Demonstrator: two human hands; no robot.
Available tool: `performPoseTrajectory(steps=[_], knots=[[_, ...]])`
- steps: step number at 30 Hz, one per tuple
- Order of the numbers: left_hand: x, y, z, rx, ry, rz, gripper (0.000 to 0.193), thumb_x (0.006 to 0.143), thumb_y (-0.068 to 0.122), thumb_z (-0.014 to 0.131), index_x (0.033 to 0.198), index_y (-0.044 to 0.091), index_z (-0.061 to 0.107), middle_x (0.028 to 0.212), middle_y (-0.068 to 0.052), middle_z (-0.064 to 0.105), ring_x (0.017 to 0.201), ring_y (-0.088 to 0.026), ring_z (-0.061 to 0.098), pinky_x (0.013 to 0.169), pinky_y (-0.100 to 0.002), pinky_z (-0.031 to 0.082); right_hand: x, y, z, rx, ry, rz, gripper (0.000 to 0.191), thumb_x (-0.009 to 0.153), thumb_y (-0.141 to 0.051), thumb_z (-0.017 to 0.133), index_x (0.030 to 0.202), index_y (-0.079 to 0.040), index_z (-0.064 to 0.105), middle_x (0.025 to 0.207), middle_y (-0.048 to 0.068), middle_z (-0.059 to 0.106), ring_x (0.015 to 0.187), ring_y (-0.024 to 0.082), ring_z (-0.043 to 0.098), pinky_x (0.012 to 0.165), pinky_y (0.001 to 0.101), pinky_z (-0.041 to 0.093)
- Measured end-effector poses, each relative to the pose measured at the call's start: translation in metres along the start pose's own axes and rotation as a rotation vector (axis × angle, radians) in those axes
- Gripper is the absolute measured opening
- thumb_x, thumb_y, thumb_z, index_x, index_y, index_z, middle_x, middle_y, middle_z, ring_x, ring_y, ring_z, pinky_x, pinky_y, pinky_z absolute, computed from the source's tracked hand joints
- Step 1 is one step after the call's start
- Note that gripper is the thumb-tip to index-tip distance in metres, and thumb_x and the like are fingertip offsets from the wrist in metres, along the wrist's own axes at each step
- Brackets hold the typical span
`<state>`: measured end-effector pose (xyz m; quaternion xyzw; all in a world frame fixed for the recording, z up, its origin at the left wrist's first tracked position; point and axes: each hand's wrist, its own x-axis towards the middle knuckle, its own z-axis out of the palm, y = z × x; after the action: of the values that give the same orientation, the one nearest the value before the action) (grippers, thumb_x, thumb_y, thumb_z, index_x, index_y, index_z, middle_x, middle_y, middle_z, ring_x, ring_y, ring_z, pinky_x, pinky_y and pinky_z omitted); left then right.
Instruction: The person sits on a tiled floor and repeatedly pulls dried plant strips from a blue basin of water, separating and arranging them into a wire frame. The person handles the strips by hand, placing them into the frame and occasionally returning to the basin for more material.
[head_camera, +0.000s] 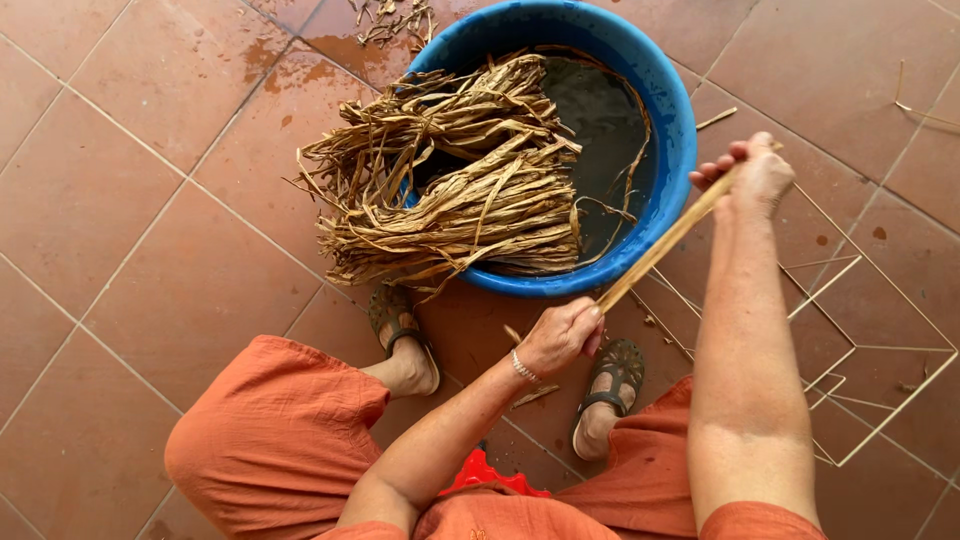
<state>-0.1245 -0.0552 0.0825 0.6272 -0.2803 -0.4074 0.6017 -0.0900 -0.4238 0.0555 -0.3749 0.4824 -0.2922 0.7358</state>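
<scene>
I look down at my lap and feet from a seat. My left hand (562, 335) pinches the near end of a long flat tan strip (665, 243). My right hand (752, 176) grips the same strip farther out, so it stretches taut between them on a diagonal. Just beyond the strip stands a blue round tub (668, 120) with dark water. Bundles of dried brown leaves (455, 180) lie across the tub's left rim and spill onto the floor.
A thin wire frame (880, 350) with angular shapes lies on the terracotta tile floor at my right. Loose dry scraps (390, 20) are scattered behind the tub. Wet patches mark the tiles at top left. My sandalled feet (600, 385) rest near the tub.
</scene>
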Motion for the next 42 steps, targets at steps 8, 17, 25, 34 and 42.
performPoseTrajectory(steps=[8, 17, 25, 34, 42], knots=[[-0.053, -0.012, -0.011, 0.059, 0.021, 0.006, 0.029, 0.109, 0.023, 0.044, 0.088, 0.007, 0.056, 0.064, -0.003, 0.060, 0.058, -0.016, 0.060, 0.059, -0.031, 0.051, 0.017, -0.040, -0.029, 0.013, 0.079, -0.119, 0.039, 0.110, -0.042, 0.048, 0.088, -0.012, 0.059, 0.066, -0.001, 0.057, 0.054, 0.015, 0.059, 0.059, 0.0404, 0.065], [-0.093, -0.074, -0.023, 0.043, 0.121, -0.076, 0.026, 0.109, 0.020, 0.050, 0.092, 0.005, 0.063, 0.067, -0.004, 0.059, 0.060, -0.016, 0.058, 0.059, -0.032, 0.050, 0.062, -0.060, -0.070, 0.171, -0.056, -0.211, 0.042, 0.116, -0.043, 0.047, 0.098, -0.008, 0.060, 0.067, -0.002, 0.044, 0.054, 0.013, 0.042, 0.054, 0.0329, 0.047], [-0.068, -0.094, -0.055, 1.060, 0.400, 0.056, 0.033, 0.068, 0.015, 0.069, 0.101, 0.014, 0.072, 0.100, -0.013, 0.068, 0.093, -0.030, 0.064, 0.082, -0.054, 0.051, -0.010, -0.023, -0.011, 0.025, -0.359, -0.249, 0.039, 0.117, -0.040, 0.052, 0.096, -0.008, 0.057, 0.072, -0.001, 0.044, 0.056, 0.013, 0.041, 0.050, 0.0322, 0.038], [0.077, -0.112, -0.084, 1.372, 0.310, 0.237, 0.012, 0.087, 0.008, 0.067, 0.099, 0.007, 0.068, 0.106, -0.011, 0.064, 0.109, -0.029, 0.057, 0.093, -0.044, 0.045, -0.084, 0.097, 0.005, 0.219, -0.285, 0.160, 0.023, 0.100, -0.032, 0.069, 0.099, -0.010, 0.064, 0.064, -0.002, 0.046, 0.054, 0.012, 0.043, 0.051, 0.0297, 0.038], [0.114, -0.109, -0.102, 1.462, 0.278, 0.078, 0.009, 0.085, 0.014, 0.065, 0.087, 0.008, 0.072, 0.098, -0.011, 0.066, 0.101, -0.028, 0.058, 0.088, -0.044, 0.044, -0.101, 0.156, -0.006, -0.040, -0.269, 0.198, 0.018, 0.092, -0.020, 0.077, 0.101, -0.008, 0.068, 0.059, -0.006, 0.037, 0.045, 0.007, 0.032, 0.038, 0.0245, 0.025]])
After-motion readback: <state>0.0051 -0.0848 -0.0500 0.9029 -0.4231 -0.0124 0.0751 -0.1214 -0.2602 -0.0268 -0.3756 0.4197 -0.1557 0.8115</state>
